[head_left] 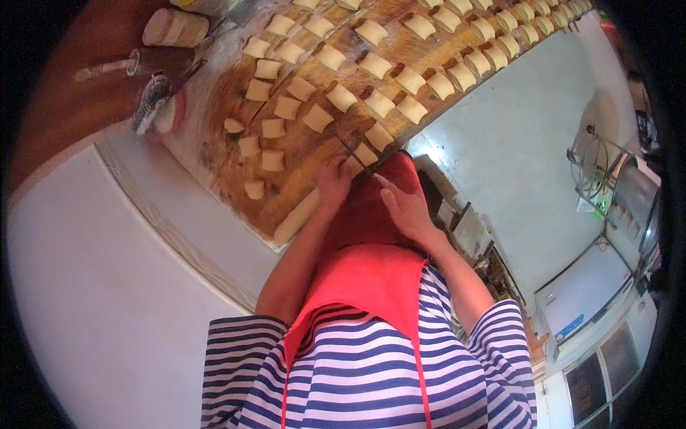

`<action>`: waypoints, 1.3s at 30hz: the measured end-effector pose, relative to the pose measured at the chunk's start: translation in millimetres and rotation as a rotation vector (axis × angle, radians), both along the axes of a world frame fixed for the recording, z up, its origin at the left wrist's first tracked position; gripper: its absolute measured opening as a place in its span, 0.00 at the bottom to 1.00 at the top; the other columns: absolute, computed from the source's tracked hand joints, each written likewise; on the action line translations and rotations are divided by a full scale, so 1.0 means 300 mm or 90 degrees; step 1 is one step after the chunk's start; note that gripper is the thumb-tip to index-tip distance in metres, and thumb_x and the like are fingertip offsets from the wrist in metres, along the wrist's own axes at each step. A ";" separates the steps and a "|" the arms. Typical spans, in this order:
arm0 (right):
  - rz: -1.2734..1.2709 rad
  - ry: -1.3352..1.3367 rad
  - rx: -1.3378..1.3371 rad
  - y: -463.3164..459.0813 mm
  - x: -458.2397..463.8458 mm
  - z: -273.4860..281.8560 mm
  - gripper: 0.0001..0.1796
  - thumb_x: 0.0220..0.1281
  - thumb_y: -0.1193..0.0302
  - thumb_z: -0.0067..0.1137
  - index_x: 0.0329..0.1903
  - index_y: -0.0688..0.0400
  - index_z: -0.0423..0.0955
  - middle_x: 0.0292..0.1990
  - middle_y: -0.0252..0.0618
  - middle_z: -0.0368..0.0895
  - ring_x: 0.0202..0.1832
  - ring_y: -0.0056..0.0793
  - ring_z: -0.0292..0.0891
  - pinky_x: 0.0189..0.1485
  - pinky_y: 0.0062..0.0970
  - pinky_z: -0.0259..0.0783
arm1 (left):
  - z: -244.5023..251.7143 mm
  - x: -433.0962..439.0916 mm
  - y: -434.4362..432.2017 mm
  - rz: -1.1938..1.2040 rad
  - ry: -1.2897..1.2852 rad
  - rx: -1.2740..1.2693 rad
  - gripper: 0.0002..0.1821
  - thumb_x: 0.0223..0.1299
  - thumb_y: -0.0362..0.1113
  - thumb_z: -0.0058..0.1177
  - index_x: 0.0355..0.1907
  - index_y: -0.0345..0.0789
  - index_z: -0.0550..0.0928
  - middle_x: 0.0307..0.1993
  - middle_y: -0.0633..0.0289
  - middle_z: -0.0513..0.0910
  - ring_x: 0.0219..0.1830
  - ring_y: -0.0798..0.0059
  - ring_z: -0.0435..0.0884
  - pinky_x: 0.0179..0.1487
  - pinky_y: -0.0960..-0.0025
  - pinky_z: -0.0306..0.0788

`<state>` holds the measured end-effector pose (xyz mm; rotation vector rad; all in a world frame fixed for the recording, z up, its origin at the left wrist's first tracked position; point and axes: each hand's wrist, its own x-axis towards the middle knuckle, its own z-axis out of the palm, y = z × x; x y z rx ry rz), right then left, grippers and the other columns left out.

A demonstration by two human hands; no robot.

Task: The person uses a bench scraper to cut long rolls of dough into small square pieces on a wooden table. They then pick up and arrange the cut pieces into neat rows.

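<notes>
My right hand (407, 212) grips the handle of a knife, and its thin dark blade (352, 150) reaches over the board beside the cut dough. My left hand (335, 174) lies on a pale dough roll (297, 217) at the near edge of the wooden board (305, 171). Its fingers are blurred and the far part of the roll is hidden beneath the hand. Just past the blade sits a cut dough piece (365, 154). Another dough piece (318, 117) lies beyond my left hand. Several more spread in rows up the board.
Small dough end pieces (254, 189) lie at the board's left. Past that edge are a brush (151, 104), a rolling pin (128, 64) and a cylindrical container (176, 28). A red apron (359, 273) hangs between me and the board. A metal rack (603, 177) and white chest (584, 292) stand right.
</notes>
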<state>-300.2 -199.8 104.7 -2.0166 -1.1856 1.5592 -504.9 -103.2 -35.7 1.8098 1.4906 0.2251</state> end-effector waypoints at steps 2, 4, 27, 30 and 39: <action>0.016 0.001 -0.049 0.007 -0.039 -0.012 0.28 0.82 0.49 0.33 0.77 0.39 0.63 0.37 0.62 0.84 0.42 0.63 0.82 0.53 0.53 0.75 | -0.037 0.005 -0.002 0.042 -0.024 -0.014 0.16 0.60 0.38 0.61 0.49 0.35 0.87 0.47 0.45 0.85 0.53 0.44 0.81 0.58 0.48 0.73; 0.026 -0.012 -0.056 0.009 -0.064 -0.023 0.28 0.82 0.49 0.33 0.77 0.39 0.62 0.38 0.62 0.84 0.42 0.63 0.82 0.53 0.54 0.75 | -0.059 0.016 0.003 0.084 -0.019 -0.103 0.16 0.58 0.37 0.61 0.49 0.35 0.86 0.45 0.45 0.86 0.51 0.43 0.82 0.56 0.48 0.75; 0.033 -0.050 -0.037 -0.198 -0.028 -0.123 0.28 0.81 0.54 0.37 0.79 0.36 0.58 0.35 0.66 0.81 0.38 0.65 0.81 0.43 0.56 0.74 | 0.133 0.100 0.068 -0.083 -0.030 0.046 0.21 0.54 0.34 0.63 0.51 0.32 0.80 0.50 0.44 0.82 0.54 0.43 0.79 0.57 0.48 0.74; -0.019 -0.055 -0.085 -0.271 -0.005 -0.072 0.28 0.81 0.55 0.37 0.79 0.38 0.59 0.31 0.64 0.79 0.34 0.65 0.79 0.39 0.54 0.72 | 0.098 0.161 0.110 -0.169 0.029 0.088 0.22 0.57 0.35 0.63 0.54 0.32 0.78 0.54 0.43 0.78 0.58 0.42 0.76 0.60 0.48 0.72; -0.026 0.005 0.053 -0.181 -0.151 -0.093 0.28 0.82 0.52 0.35 0.79 0.39 0.59 0.28 0.66 0.79 0.34 0.67 0.79 0.44 0.57 0.72 | 0.049 -0.072 0.083 -0.034 -0.063 0.070 0.17 0.57 0.34 0.61 0.49 0.30 0.81 0.49 0.41 0.81 0.55 0.39 0.77 0.57 0.45 0.71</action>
